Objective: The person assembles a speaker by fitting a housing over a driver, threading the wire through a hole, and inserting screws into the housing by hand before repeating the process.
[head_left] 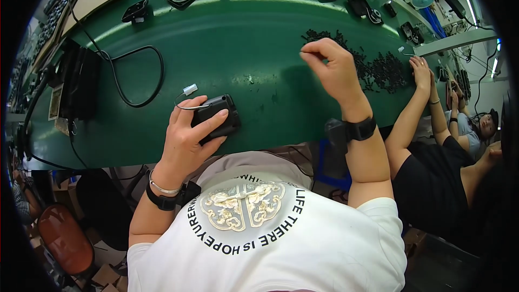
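1. A small black rectangular plastic device [217, 117] lies on the near edge of the green work table [238, 38], under the left hand [186, 138].
2. The left hand is closed around the device, fingers across its top and thumb on its near side; a thin wire with a white connector [190, 90] loops out at its far left.
3. The device's long axis runs left to right, tilted slightly.
4. The right hand [332, 70], farther right, is pinched shut beside a heap of small black screws [378, 67]; whether it holds one cannot be told.
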Action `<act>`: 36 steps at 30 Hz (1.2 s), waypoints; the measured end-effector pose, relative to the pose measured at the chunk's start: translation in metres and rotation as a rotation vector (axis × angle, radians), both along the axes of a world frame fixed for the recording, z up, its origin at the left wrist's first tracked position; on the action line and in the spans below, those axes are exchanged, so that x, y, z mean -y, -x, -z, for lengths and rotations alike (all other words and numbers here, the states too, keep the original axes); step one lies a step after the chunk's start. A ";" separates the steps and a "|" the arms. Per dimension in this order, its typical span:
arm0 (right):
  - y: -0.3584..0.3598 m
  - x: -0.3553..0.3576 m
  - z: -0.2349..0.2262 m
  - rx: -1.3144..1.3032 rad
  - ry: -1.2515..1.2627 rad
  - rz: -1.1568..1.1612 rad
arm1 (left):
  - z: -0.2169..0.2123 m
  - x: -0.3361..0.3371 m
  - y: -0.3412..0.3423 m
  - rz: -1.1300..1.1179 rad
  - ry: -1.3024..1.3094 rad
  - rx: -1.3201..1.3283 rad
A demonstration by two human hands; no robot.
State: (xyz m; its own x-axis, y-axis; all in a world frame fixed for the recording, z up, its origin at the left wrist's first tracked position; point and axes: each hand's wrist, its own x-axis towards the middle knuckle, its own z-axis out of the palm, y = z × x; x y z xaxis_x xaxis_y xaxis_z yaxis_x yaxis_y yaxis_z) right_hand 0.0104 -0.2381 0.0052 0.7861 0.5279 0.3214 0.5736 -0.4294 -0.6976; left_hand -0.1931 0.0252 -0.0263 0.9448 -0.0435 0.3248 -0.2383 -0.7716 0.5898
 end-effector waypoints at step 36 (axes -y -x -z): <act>0.059 -0.086 0.014 -0.299 0.072 -0.413 | 0.000 0.002 0.002 0.020 -0.008 0.015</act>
